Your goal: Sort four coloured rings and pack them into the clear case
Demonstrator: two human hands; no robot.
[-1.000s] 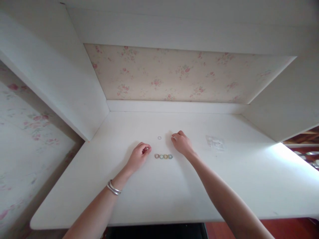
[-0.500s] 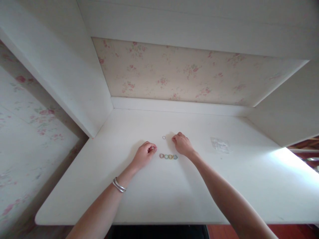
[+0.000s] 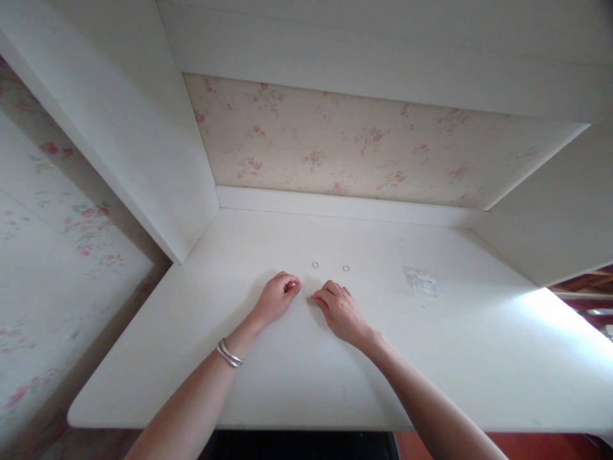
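My left hand [image 3: 276, 297] rests on the white desk with its fingers curled closed. Something small and pale shows at the fingertips, too small to name. Just right of it, my right hand [image 3: 341, 313] reaches down with thumb and fingers pinched on a small ring [image 3: 310, 299]. The hand covers the place of the other coloured rings. Beyond the hands lie two thin rings, the left one [image 3: 315, 264] and the right one [image 3: 345, 268], flat and apart from each other.
A clear plastic bag [image 3: 422, 282] lies on the desk [image 3: 297, 383] to the right. White side panels [image 3: 191, 211] and a flowered back wall [image 3: 311, 144] close in the desk. A dark seat [image 3: 306, 446] stands below its front edge.
My right hand has come nearer and leftward onto the row of coloured rings. A second thin ring now lies where that hand was. The left hand has stayed in place.
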